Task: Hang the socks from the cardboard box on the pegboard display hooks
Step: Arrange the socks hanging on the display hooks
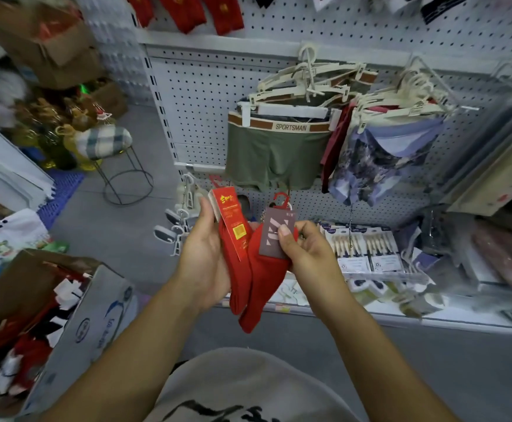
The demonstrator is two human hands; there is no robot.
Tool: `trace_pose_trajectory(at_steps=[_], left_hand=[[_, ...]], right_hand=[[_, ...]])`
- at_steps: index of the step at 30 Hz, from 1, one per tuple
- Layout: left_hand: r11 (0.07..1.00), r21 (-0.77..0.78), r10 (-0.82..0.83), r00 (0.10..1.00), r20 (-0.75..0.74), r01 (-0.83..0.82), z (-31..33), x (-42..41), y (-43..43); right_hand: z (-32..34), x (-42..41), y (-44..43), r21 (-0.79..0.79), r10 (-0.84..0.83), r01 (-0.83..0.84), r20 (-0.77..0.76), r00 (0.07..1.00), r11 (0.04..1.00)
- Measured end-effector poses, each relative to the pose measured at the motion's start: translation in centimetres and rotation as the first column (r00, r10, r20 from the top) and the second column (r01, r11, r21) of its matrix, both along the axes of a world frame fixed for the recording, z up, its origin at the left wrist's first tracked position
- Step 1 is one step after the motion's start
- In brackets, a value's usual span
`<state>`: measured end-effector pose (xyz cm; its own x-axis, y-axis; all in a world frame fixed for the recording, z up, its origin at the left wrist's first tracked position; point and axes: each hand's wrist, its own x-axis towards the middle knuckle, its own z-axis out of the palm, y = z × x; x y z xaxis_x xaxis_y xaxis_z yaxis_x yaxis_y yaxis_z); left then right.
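My grey shirt [248,388] is showing at the bottom, closest to me. By my left side a cardboard box [96,315] is sitting open, and red, white and black socks [29,348] are lying heaped inside it.

In front of my chest I am holding up two pairs of red socks. My left hand [206,254] is gripping the first red pair [233,278], fingers curled behind it and thumb lying along its red paper card [232,226]. My right hand [309,254] is pinching the second red pair [264,287] by its grey paper card [274,236], thumb pressing on the front, fingers bent behind. A red plastic hook [280,200] is sticking up from the top of the grey card. The two pairs are touching and crossing over each other, and their toes are hanging down between my wrists.

Just past my hands a white shelf [370,310] is carrying flat packets [367,248]. Behind it the white pegboard [200,86] is standing up. Green boxer shorts [273,156] are hanging on hangers near its middle, and blue patterned underwear [379,159] is hanging just beside them on the right. More red socks [184,10] are hanging along the pegboard's top edge. Far off on the left a stool with a checked cushion [105,141] is standing on the floor.
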<state>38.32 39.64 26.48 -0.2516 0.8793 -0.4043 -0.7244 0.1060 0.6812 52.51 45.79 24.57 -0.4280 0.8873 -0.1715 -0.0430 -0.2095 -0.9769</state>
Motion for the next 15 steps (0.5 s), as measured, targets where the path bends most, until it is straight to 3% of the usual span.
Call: trace_pose_trajectory(at_steps=[5, 11, 15], left_hand=[[1.000, 0.002, 0.018, 0.984, -0.175, -0.018, -0.6, 1.1, -0.1], [0.966, -0.078, 0.194, 0.887, -0.419, -0.248, -1.2, -2.6, -1.0], [0.943, -0.033, 0.268, 0.817, -0.510, -0.330, -0.6, -5.6, 0.1]], right_hand=[[-0.2, 1.0, -0.3, 0.005, 0.040, -0.040, 0.026, 0.999, 0.999], [1.0, 0.2, 1.2, 0.016, 0.059, -0.060, 0.041, 0.997, 0.998], [2.3, -2.2, 3.5, 0.040, 0.086, -0.087, 0.037, 0.996, 0.995]])
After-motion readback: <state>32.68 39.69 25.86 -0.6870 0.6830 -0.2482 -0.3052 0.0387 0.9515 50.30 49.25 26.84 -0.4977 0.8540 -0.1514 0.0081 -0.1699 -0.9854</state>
